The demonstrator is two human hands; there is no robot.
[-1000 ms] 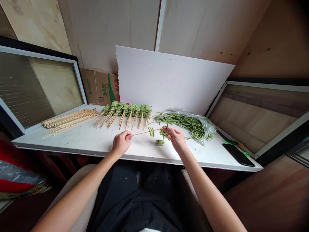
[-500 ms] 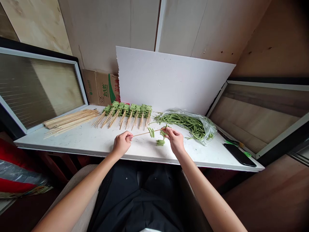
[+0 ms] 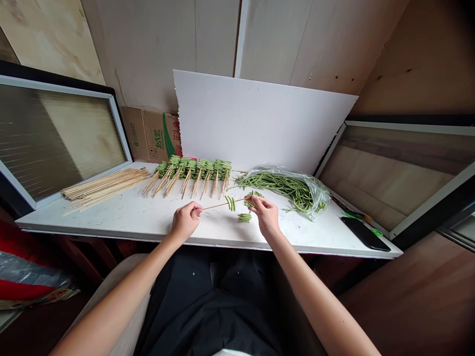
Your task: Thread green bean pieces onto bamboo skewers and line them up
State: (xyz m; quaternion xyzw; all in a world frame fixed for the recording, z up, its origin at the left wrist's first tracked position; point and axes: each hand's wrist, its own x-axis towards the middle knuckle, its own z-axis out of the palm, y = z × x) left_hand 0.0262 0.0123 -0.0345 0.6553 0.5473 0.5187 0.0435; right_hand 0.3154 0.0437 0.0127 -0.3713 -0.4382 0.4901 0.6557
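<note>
My left hand (image 3: 186, 220) pinches the blunt end of a thin bamboo skewer (image 3: 215, 205) that points right above the white table (image 3: 129, 217). Two or three short green bean pieces (image 3: 230, 202) hang threaded on it. At the skewer's tip my right hand (image 3: 264, 213) is closed on another green bean piece (image 3: 252, 195). A small stack of cut bean pieces (image 3: 244, 217) lies on the table just under my right hand.
A row of finished bean skewers (image 3: 193, 173) lies at the back, bare skewers (image 3: 102, 185) to the left. A plastic bag of long green beans (image 3: 293, 190) sits right, then a black phone (image 3: 365, 233). A white foam board (image 3: 260, 118) and cardboard box (image 3: 152, 134) stand behind.
The hands and skewer have barely moved; the view has shifted slightly. My right hand keeps the bean piece at the skewer's tip.
</note>
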